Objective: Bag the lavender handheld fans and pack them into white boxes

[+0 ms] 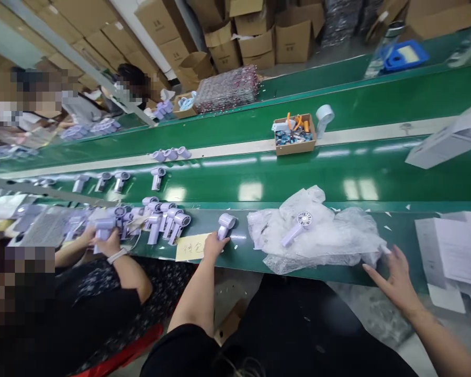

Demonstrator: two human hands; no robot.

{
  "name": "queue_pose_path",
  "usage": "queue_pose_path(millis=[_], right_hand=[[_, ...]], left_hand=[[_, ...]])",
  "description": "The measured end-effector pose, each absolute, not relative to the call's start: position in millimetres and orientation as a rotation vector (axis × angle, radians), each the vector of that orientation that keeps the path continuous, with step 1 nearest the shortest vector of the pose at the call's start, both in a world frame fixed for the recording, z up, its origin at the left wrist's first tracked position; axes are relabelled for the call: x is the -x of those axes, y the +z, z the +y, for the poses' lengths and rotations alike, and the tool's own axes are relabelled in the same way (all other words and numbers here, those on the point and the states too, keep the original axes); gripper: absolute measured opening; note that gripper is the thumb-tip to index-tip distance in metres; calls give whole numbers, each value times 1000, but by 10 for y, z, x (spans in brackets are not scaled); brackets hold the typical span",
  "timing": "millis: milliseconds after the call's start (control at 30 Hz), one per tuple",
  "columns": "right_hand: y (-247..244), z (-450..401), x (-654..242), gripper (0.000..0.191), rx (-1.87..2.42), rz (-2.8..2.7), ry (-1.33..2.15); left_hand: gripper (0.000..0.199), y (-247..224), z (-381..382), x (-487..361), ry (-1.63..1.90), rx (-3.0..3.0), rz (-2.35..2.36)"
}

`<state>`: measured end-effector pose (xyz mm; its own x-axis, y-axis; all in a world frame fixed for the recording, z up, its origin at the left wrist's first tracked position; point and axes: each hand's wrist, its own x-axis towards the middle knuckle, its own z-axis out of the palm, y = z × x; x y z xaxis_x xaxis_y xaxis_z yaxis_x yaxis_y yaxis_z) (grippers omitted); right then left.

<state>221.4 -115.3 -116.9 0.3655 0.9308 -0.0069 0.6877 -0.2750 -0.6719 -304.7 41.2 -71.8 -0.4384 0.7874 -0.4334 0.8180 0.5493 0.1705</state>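
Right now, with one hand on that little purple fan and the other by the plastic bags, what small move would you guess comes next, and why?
Probably the left hand lifts the purple fan it grips and carries it right toward the pile of clear bags. The right hand lies open at the pile's edge, and another fan already lies on top of the bags.

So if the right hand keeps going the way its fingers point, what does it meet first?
Probably the heap of clear plastic bags: the right hand points up-left with its fingertips at the heap's near right corner; contact itself is unclear.
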Motion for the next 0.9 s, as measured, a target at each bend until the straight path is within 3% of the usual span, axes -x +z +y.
queue_pose_path(millis=[100,200,300,467,533,667,800,900], right_hand=[[-981,-1259,-2117,64,2070,-1032,452],[-770,-1395,-1923,51,2120,-548,301],[-535,-1453,-1556,46,1997,-394,477],[-160,-1336,-1114,58,1268,-391,1259],[-102,-1337,-1241,51,1176,-255,1267],[-159,-1583,-1943,35,1241,140,1010],[-151,-1921,-2549,41,1410,149,1032],[-61,-2007,-2681,47,1491,8,1159]], left_hand=[[32,-570,422,3110,2,-1305,2276],[38,-310,429,2863,413,-1236,2103],[41,-1,322,2119,644,-1297,1708],[42,306,-195,427,251,-1569,994],[46,256,-355,-98,78,-1747,731],[33,-96,-387,-809,29,-2265,416],[16,-492,-235,-1238,-342,-2832,26],[8,-552,-117,-1383,-460,-2875,41]])
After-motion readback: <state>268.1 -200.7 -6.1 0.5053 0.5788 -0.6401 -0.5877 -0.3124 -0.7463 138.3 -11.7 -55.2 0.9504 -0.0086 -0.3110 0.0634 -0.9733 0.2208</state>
